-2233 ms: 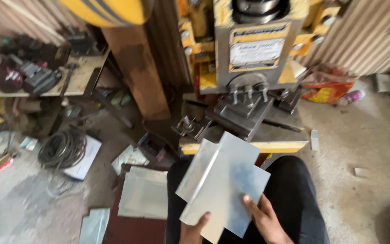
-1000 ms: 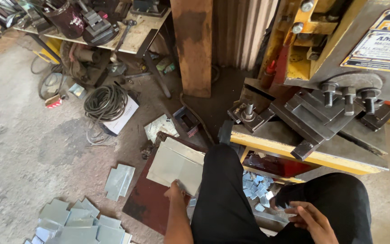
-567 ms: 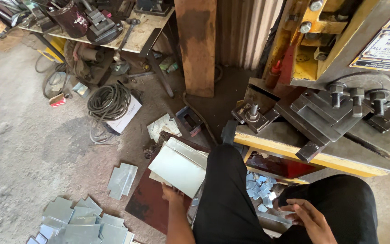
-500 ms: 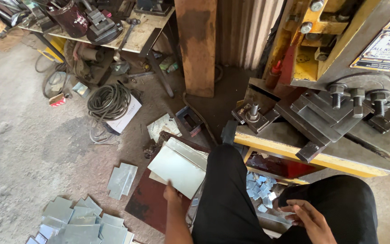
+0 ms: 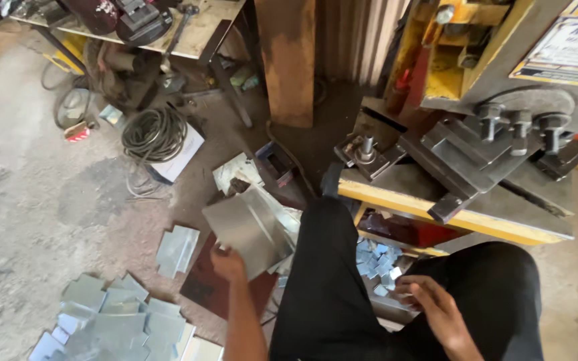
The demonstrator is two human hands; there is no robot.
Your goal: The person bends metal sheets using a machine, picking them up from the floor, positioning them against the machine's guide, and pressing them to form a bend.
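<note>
Sheet-metal plate [image 5: 249, 230], grey and creased down its middle, is up off the floor at the person's left side, tilted, just beside the left knee. The left hand [image 5: 227, 262] has it by the lower corner, fingers curled round the edge, thumb pressed on top. Under it lies a dark reddish board [image 5: 205, 291] on the concrete floor [image 5: 35, 200], with more flat plates of the same kind showing just behind the lifted one.

Over to the right hand [image 5: 433, 311]: it rests low between the knees, fingers loosely bent and spread, holding nothing that can be made out, just beside a heap of small bluish metal offcuts [image 5: 372, 257].

Bottom left, a scatter of cut plates [image 5: 112, 321] lies fanned on the floor, and one pair of plates [image 5: 176, 249] sits apart, nearer the board. Straight ahead stands the yellow press machine [image 5: 476, 134], its grey steel bed bolted on top. Further back, a coil of black cable [image 5: 154, 134] lies on the floor below a cluttered worktop [image 5: 188, 30].
</note>
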